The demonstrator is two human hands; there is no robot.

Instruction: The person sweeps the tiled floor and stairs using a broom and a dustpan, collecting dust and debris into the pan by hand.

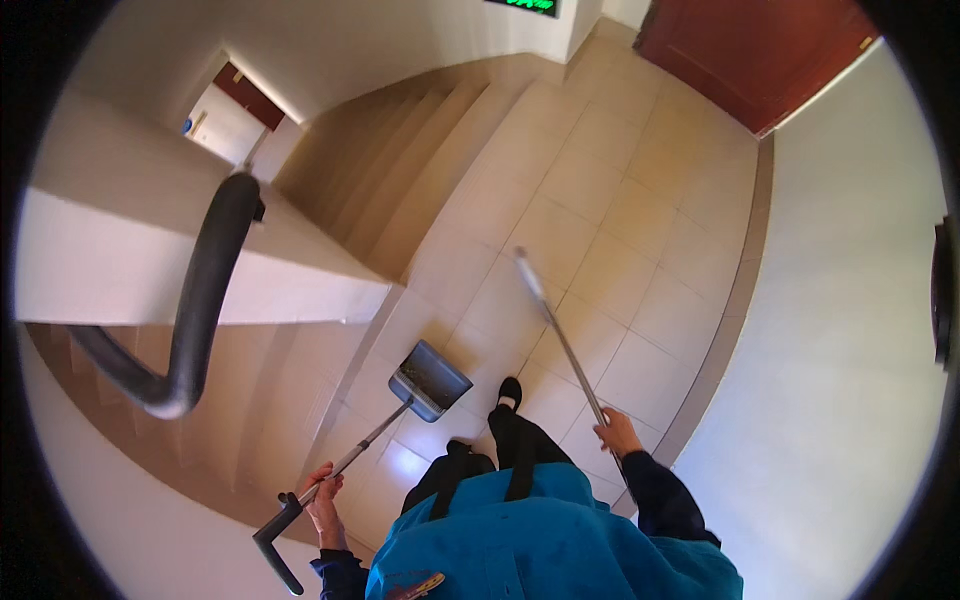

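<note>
My left hand (324, 496) is closed around the metal handle (375, 433) of a long-handled dustpan, just below its bent black grip (279, 534). The grey dustpan (430, 381) is low over the tiled floor by the stair edge, with some small debris inside. Whether it touches the tiles I cannot tell. On the other side, my right hand (619, 433) grips a thin metal pole (574, 358) that slants forward over the floor. Its far end (529, 276) is pale and blurred, probably a narrow broom head.
Beyond the landing (600, 247), stairs (405, 165) run along the far left, and more stairs (277, 397) lie at left. A dark handrail (202, 300) juts out above a white parapet (300, 289). A white wall (817, 337) bounds the right; a red-brown door (750, 52) stands ahead.
</note>
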